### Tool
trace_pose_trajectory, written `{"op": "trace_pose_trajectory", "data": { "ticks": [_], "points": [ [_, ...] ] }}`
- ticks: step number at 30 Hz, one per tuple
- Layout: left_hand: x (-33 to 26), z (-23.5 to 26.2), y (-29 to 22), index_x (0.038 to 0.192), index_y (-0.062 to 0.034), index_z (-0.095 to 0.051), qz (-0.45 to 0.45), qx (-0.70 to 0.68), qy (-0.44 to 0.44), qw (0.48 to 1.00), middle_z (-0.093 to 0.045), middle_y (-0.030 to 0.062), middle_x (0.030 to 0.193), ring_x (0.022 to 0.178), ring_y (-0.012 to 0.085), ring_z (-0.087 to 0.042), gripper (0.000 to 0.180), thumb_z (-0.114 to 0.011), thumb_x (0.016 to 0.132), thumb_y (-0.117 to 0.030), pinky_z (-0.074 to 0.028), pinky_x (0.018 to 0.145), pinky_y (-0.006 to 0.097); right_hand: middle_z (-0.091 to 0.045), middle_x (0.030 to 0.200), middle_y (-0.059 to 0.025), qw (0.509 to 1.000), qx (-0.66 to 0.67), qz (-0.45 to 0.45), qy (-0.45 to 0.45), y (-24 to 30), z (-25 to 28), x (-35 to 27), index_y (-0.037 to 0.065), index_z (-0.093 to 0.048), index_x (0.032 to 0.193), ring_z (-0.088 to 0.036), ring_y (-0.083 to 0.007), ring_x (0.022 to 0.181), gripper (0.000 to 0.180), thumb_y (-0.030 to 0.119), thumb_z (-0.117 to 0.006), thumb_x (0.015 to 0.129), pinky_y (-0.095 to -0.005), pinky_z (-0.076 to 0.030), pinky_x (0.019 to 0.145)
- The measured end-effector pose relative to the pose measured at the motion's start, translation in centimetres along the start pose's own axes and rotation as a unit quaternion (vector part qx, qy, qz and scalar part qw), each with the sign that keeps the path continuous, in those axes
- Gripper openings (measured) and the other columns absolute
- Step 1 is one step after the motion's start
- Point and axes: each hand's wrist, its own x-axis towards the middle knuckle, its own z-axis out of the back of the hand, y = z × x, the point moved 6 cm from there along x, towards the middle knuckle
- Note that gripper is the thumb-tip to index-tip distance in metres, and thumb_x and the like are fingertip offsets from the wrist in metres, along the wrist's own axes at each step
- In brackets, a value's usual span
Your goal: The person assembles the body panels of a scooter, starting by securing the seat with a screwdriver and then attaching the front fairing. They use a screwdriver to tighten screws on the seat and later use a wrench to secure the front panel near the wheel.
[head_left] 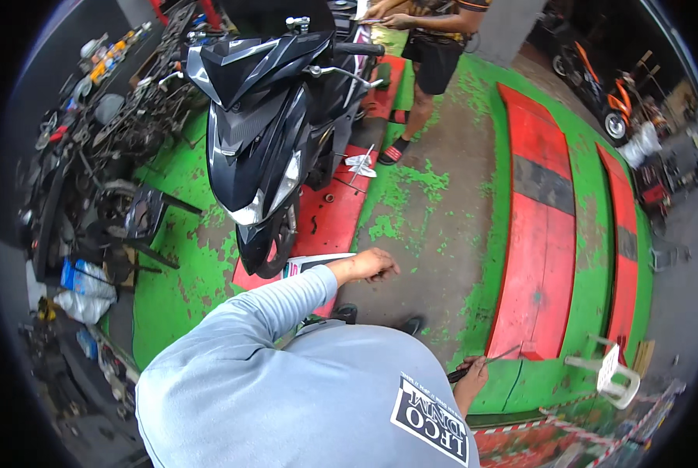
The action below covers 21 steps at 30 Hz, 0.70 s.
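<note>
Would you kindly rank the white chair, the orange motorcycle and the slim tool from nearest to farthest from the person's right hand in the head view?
1. Slim tool: held in the right hand.
2. White chair: off to the hand's right.
3. Orange motorcycle: upper right, in the background.

Floor [442, 261] offers passage between scooter [244, 144] and red ramp [536, 269].
</note>
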Motion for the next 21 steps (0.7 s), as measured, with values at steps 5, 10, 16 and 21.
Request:
{"op": "trace_pose_trajectory", "data": {
  "ticks": [5, 10, 16, 21],
  "points": [
    [1.3, 7.3, 5.9, 0.084, -0.0065, -0.062, 0.004, -0.095, -0.186, 0.978, -0.056, 0.0021, 0.067, 0.052, 0.0115, -0.050, 0.024, -0.054, 0.094, -0.027, -0.037, 0.044, 0.030, -0.060, 0.069, -0.0042, 0.971, -0.158, 0.041, 0.173, -0.3, -2.9, 14.7, -0.001, -0.068, 0.086, -0.054, -0.0119, 0.061, 0.039, 0.033, -0.057, 0.104, -0.0278, -0.044, 0.059],
    [0.8, 7.4, 6.2, 0.085, -0.0070, -0.064, -0.008, -0.273, -0.333, 0.902, -0.061, 0.0028, 0.070, 0.055, 0.0139, -0.057, 0.025, -0.055, 0.095, -0.028, -0.044, 0.047, 0.029, -0.058, 0.068, -0.0033, 0.903, -0.266, 0.156, 0.301, 7.5, -9.8, 28.9, 0.000, -0.074, 0.095, -0.051, -0.0109, 0.062, 0.034, 0.031, -0.063, 0.101, -0.0293, -0.042, 0.058],
    [0.8, 5.0, 2.4, 0.101, -0.0033, -0.067, -0.100, -0.320, -0.420, 0.843, -0.062, 0.0030, 0.078, 0.068, 0.0137, -0.060, 0.022, -0.050, 0.097, -0.015, -0.047, 0.059, 0.027, -0.056, 0.068, 0.0010, 0.828, -0.279, 0.203, 0.442, 21.5, -24.1, 36.7, 0.002, -0.072, 0.111, -0.052, -0.0087, 0.058, 0.029, 0.027, -0.065, 0.099, -0.0271, -0.042, 0.052],
    [2.7, 8.0, -0.7, 0.103, 0.0003, -0.065, -0.128, -0.366, -0.413, 0.824, -0.067, 0.0075, 0.086, 0.069, 0.0159, -0.066, 0.019, -0.052, 0.098, -0.012, -0.054, 0.058, 0.027, -0.060, 0.074, 0.0010, 0.814, -0.167, 0.171, 0.529, 27.3, -36.7, 38.6, 0.006, -0.069, 0.121, -0.056, -0.0091, 0.064, 0.030, 0.024, -0.068, 0.097, -0.0284, -0.049, 0.051]
  ]
}}
